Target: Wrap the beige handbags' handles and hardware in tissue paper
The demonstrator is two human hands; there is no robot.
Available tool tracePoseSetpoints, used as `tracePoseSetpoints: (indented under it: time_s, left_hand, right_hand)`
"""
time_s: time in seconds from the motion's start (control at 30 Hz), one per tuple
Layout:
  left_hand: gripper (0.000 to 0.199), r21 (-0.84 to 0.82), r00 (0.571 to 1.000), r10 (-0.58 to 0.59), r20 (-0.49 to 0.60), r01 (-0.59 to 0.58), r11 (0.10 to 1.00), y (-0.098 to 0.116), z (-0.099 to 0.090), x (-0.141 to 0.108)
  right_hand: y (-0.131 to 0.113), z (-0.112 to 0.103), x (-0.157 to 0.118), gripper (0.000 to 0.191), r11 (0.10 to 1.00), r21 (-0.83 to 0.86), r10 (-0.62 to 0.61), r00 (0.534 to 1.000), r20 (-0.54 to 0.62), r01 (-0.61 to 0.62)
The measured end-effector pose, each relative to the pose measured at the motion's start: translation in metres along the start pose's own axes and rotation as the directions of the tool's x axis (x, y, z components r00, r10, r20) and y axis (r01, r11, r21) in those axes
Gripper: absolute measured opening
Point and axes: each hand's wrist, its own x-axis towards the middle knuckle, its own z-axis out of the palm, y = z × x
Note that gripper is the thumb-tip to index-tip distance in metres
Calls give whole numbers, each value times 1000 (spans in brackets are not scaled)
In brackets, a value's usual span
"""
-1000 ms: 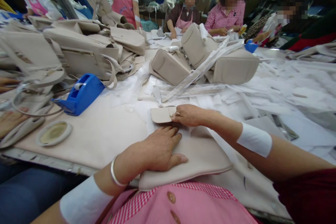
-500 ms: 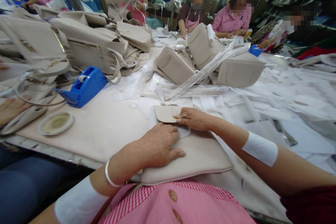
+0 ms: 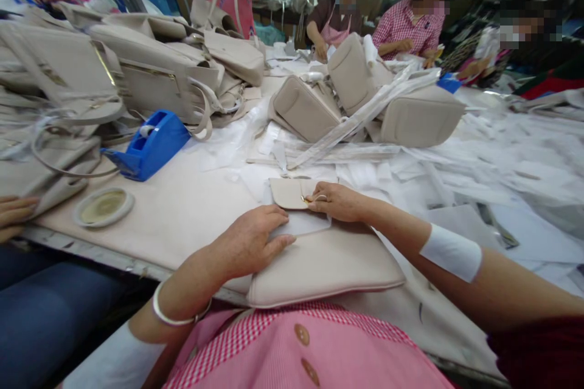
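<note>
A beige handbag (image 3: 328,264) lies flat at the table's front edge, against my pink apron. Its small flap (image 3: 286,193) sits at the far side, and a sheet of thin white paper (image 3: 306,223) shows just below it. My right hand (image 3: 340,202) pinches the flap at its small gold-coloured clasp. My left hand (image 3: 255,240) rests at the bag's left side with its fingers stretched out, the fingertips by the white paper. The underside of the flap is hidden.
A blue tape dispenser (image 3: 152,146) and a round shallow dish (image 3: 104,206) stand to the left. Beige bags (image 3: 150,94) are heaped behind them; more bags (image 3: 305,109) lie ahead. White paper (image 3: 438,176) covers the right side. A co-worker's hand (image 3: 13,216) is at far left.
My left hand has slid left, off the middle of the bag, uncovering more of the white paper. My right hand stays at the clasp. The neighbour's hand at left has moved.
</note>
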Motion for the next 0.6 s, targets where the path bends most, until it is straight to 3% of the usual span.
tracePoseSetpoints:
  time_s: [0.13,0.37,0.5,0.6]
  left_hand:
    - [26,-36,999,-14,-44,12,999,1,3,-2]
    - [20,-26,968,-124,-218,121,992,4,11,-8]
    - [18,2,963,-149,-227,153,988,6,14,-10]
    - [17,7,965,-150,-213,155,988,4,16,-10]
  right_hand:
    - [-1,7,1,31,999,-28,-19,999,-48,18]
    - [-10,13,-2,22,988,-106,-116,991,-63,109]
    - [-16,14,-6,23,961,-160,-233,972,-15,228]
    - [-17,14,-10,24,934,-265,-240,970,31,239]
